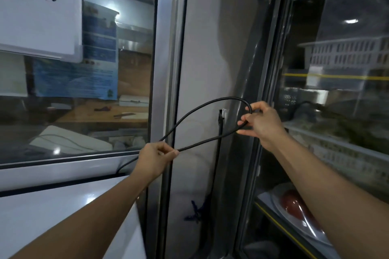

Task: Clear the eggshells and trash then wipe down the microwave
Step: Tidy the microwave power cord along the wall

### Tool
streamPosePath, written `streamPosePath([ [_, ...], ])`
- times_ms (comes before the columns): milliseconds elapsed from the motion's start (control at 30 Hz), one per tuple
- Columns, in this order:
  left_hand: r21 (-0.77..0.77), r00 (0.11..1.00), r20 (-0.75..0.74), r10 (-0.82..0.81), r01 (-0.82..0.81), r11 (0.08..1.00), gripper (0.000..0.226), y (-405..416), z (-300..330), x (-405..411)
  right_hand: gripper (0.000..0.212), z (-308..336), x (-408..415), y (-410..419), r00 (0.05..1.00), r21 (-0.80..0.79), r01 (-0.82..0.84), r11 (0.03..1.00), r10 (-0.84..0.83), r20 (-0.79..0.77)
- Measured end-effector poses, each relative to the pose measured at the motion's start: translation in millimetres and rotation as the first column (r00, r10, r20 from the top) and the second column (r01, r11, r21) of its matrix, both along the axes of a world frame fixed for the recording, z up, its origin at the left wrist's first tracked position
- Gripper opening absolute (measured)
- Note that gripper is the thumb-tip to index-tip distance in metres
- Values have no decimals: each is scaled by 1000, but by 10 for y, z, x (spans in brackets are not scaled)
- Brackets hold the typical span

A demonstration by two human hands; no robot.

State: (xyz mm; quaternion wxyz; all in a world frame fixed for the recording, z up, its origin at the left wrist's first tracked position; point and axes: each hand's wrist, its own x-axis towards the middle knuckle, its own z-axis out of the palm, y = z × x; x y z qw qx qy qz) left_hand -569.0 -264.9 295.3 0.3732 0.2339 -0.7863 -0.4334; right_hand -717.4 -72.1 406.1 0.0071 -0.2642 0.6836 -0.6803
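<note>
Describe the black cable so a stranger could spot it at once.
Start at the grey wall strip between the window and the glass-door fridge. In front of it, the black cable arcs in a loop, pinched by the left hand and right hand. No other cord is held.

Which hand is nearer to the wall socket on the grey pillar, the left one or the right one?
Right. The right hand holds the loop end of the black cable just right of the wall socket, at about its height. The left hand pinches the cable lower down, well to the socket's left.
</note>
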Motion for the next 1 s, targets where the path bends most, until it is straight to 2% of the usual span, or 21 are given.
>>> streamPosePath([
  [67, -66, 998, 22, 54, -52, 996, 10, -104, 50, 17, 23, -94, 19, -4, 1000, -19, 7, 1000, -7, 17],
  [100, -80, 998, 28, 65, -62, 995, 15, -146, 67, 16, 21, -139, 30, 1, 1000, -31, 9, 999, -8, 26],
  [200, -111, 992, 91, 93, -83, 990, 61, -288, 88, -17, 18, -243, 54, 39, 999, -63, -5, 998, 8, 52],
  [267, -93, 989, 135, 56, -43, 995, 75, -347, 98, -68, 17, -276, 65, 72, 998, -75, -17, 997, 21, 53],
  [333, -63, 987, 163, 8, 2, 998, 79, -375, 95, -145, 16, -289, 71, 97, 999, -75, -22, 997, 24, 33],
  [533, -50, 982, 179, -67, 77, 996, 61, -422, 44, -303, 19, -346, 36, 114, 1000, -59, -10, 998, 10, 1],
  [733, -133, 999, 46, 12, -6, 991, 15, -418, 9, -316, 24, -526, -63, 117, 999, -54, 19, 998, -17, 36],
  [867, -198, 999, 32, 13, -7, 980, 9, -461, 38, -290, 26, -634, -136, 119, 997, -30, -39, 999, 41, 63],
  [933, -238, 998, 55, 13, 1, 971, 10, -498, 60, -274, 33, -649, -149, 107, 999, 73, -43, 996, 45, -15],
  [1000, -272, 996, 93, 3, 22, 962, 11, -532, 75, -267, 53, -623, -128, 88, 980, 238, 23, 971, 25, -197],
])
